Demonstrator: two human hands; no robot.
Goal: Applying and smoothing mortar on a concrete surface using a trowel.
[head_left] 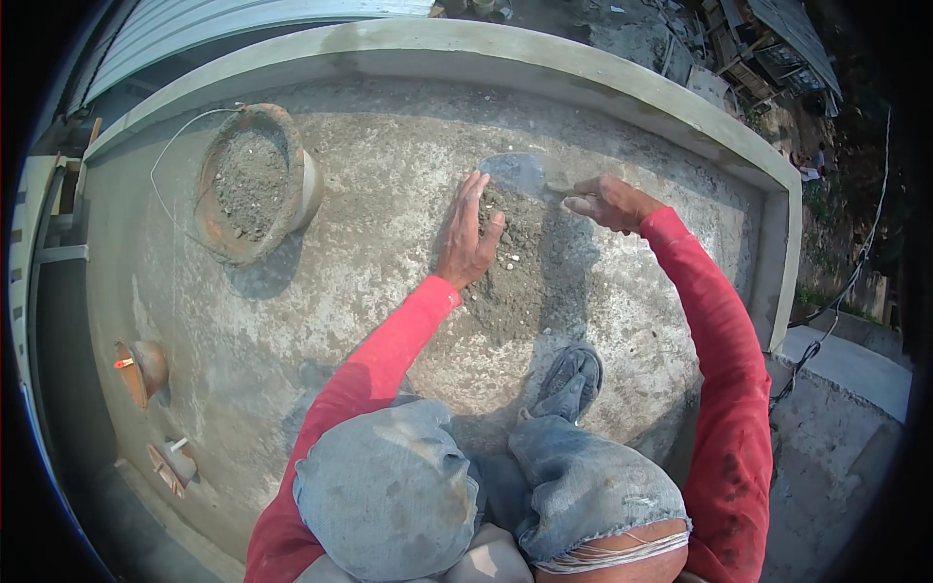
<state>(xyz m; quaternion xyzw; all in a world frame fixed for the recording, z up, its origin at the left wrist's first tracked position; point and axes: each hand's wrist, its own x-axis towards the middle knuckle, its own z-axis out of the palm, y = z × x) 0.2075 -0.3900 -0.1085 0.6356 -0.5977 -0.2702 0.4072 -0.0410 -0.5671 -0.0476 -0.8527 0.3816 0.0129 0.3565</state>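
I squat on a rough concrete slab (369,194) in red sleeves and torn jeans. My left hand (468,236) lies flat, fingers spread, on a pile of grey mortar (525,262) in front of me. My right hand (607,201) grips the handle of a steel trowel (520,173), whose blade rests at the far end of the pile, just beyond my left fingertips.
A dirty bucket (255,185) of gravelly mix with a wire handle stands at the left. A smooth raised concrete kerb (544,68) borders the slab at the far and right sides. Two small rusty tools (144,369) lie at the left edge. My sandalled foot (573,381) is below the pile.
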